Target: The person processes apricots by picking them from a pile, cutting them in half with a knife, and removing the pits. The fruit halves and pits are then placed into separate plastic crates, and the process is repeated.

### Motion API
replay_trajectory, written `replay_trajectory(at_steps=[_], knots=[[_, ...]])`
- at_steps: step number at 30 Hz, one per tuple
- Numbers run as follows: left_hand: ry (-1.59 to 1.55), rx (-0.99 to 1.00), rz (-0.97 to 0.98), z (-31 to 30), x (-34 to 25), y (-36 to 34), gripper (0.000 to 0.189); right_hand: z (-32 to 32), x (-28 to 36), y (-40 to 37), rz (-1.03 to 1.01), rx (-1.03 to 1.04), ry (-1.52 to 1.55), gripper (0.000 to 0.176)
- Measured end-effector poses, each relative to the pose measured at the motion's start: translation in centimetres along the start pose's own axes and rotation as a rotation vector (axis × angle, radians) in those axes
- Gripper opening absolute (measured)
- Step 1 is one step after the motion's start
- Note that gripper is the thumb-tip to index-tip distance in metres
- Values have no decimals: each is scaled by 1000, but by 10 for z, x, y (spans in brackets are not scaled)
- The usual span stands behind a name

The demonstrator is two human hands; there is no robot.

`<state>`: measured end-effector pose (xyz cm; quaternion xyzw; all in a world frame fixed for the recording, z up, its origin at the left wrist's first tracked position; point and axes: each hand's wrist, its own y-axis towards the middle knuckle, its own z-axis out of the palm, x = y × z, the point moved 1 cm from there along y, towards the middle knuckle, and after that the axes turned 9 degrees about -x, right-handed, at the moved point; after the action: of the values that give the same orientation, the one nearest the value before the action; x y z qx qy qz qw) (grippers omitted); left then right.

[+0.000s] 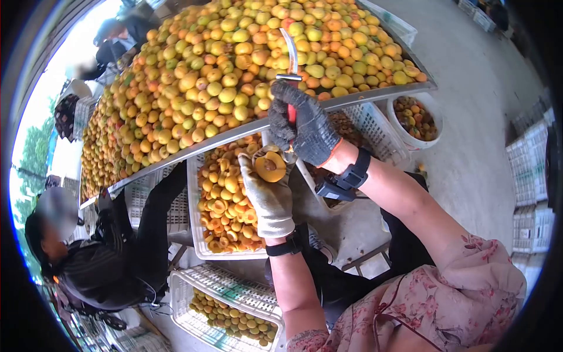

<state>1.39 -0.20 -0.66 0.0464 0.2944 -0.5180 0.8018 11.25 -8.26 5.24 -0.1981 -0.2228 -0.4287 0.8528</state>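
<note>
My left hand [267, 196], in a whitish work glove, is closed around a cut apricot [270, 166]. Its orange cut face points up, with the brown pit showing in the middle. Just above it, my right hand [306, 124], in a dark grey glove with an orange cuff edge, grips a curved knife [291, 53] by its red handle. The blade points away from me, over the whole apricots [234, 70] heaped on the metal-edged table [375, 94]. Below my left hand, apricot halves fill a white crate [196, 234].
Another crate [387, 138] and a white bucket [431, 142] of fruit scraps stand right of my hands. A crate [226, 281] with yellow-green fruit is near my legs. One person [99, 264] sits at left, another [126, 38] at the far side. Stacked crates [531, 170] line the right.
</note>
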Motion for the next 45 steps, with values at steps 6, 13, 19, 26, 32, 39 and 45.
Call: replay_trajectory(at_steps=[6, 13, 19, 26, 32, 39, 45], knots=[[48, -130, -25, 19, 43, 3, 26, -15, 16, -20, -258, -136, -57, 18], [143, -77, 67, 32, 69, 3, 36, -39, 22, -24, -400, -171, -48, 14], [447, -57, 202, 37, 82, 6, 46, -47, 14, -22, -642, -168, -190, 28], [343, -117, 166, 49, 87, 4, 39, -72, 27, 0, -113, -97, 199, 27], [525, -99, 288, 29, 93, 16, 34, -83, 28, 6, 15, -212, 309, 29], [324, -168, 202, 40, 92, 10, 31, -88, 22, 15, 69, -327, 387, 35], [384, 21, 108, 36, 91, 15, 27, -80, 53, 6, -53, -232, 140, 27]])
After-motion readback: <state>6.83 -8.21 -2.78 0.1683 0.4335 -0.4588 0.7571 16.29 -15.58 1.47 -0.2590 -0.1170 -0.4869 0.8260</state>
